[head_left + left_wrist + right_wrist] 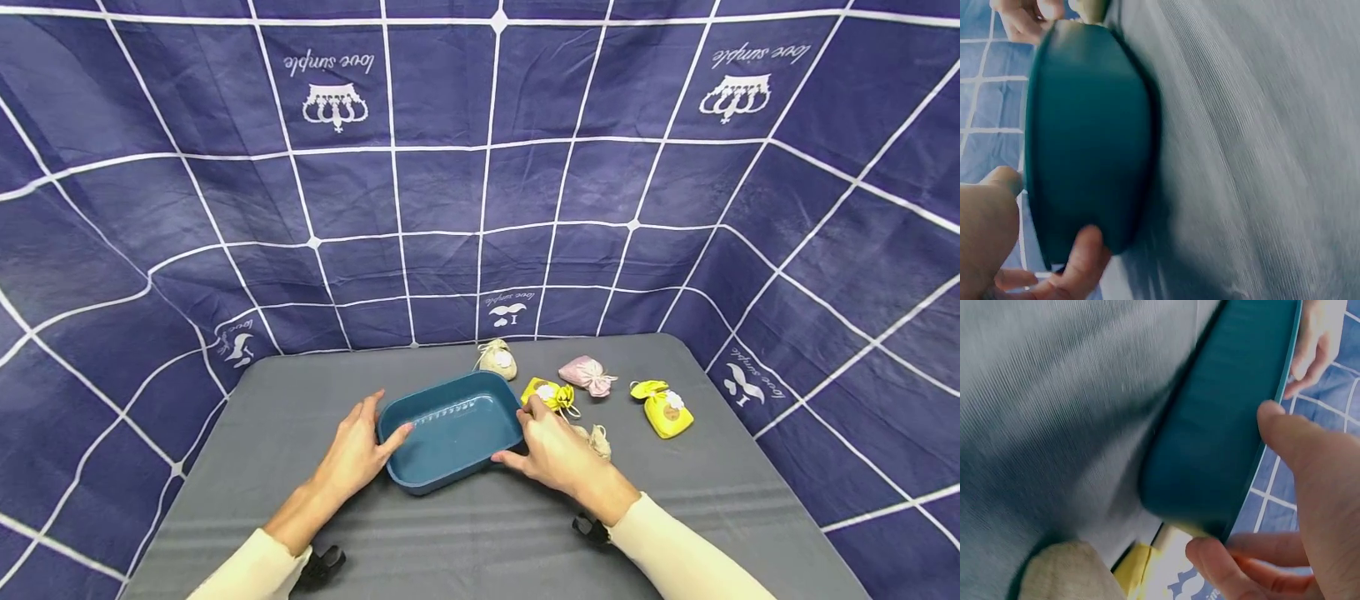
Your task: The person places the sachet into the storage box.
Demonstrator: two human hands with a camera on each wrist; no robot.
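Right now my left hand (358,457) and right hand (557,454) clasp the tray (450,429) by its ends; it looks light, stiff, probably slick.

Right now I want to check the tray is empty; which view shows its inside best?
The head view: it looks down into the tray, and nothing lies inside. Both wrist views, left and right, show only its outer wall, blurred.

A grey table (480,533) carries a beige pouch (498,358), a pink pouch (587,373) and two yellow pouches (663,408). Navy gridded cloth (450,183) forms the backdrop.
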